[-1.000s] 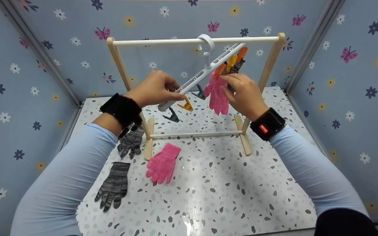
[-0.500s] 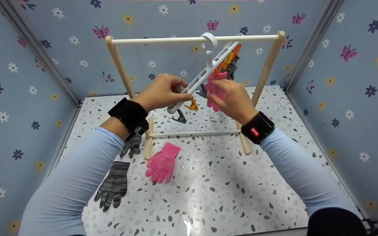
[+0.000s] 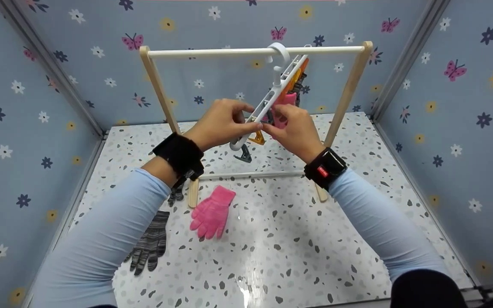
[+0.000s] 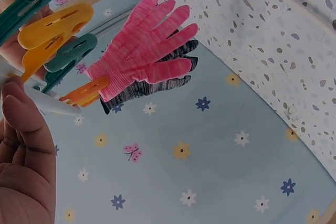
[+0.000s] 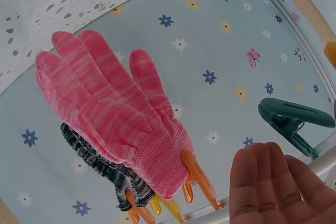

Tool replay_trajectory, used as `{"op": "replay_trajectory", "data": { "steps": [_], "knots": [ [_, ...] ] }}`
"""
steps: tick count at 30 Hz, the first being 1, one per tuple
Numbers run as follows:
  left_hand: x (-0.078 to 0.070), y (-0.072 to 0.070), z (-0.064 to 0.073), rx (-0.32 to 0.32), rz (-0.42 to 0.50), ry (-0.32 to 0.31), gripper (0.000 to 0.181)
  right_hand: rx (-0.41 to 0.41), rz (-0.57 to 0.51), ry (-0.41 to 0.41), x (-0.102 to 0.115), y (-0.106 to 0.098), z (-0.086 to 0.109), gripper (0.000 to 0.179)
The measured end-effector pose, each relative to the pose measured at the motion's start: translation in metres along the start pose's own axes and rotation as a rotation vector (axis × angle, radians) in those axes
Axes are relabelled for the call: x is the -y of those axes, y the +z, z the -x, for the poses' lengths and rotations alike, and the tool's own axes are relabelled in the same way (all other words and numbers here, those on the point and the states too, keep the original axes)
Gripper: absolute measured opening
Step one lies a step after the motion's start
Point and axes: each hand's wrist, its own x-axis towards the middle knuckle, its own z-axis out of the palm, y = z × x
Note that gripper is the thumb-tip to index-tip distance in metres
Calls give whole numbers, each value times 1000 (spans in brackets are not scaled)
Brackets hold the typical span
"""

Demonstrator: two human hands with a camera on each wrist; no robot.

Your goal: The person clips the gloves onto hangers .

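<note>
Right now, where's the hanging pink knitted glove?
Left of centre in the right wrist view, the pink glove hangs from an orange plastic clip, overlapping a grey-striped knitted glove.

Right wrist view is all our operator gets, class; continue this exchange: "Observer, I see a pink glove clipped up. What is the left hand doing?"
Observer: The left hand holds the white hanger near one end.
Operator: What does the hanger hang from?
Observer: Its hook loops over the white rail.
Operator: Is there any other pink glove?
Observer: Yes, a second pink glove lies on the speckled table.
</note>
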Motion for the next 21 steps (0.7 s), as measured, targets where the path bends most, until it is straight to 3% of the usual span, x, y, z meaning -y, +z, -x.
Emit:
{"op": "replay_trajectory", "data": {
  "steps": [10,21],
  "knots": [
    [-1,11,-4,-5,-6,10,53,-42,-25,70,4,5,-2,32],
    [-1,16,-5,-19,13,51,51,-86,-95,83,2,6,-1,28]
  ]
}}
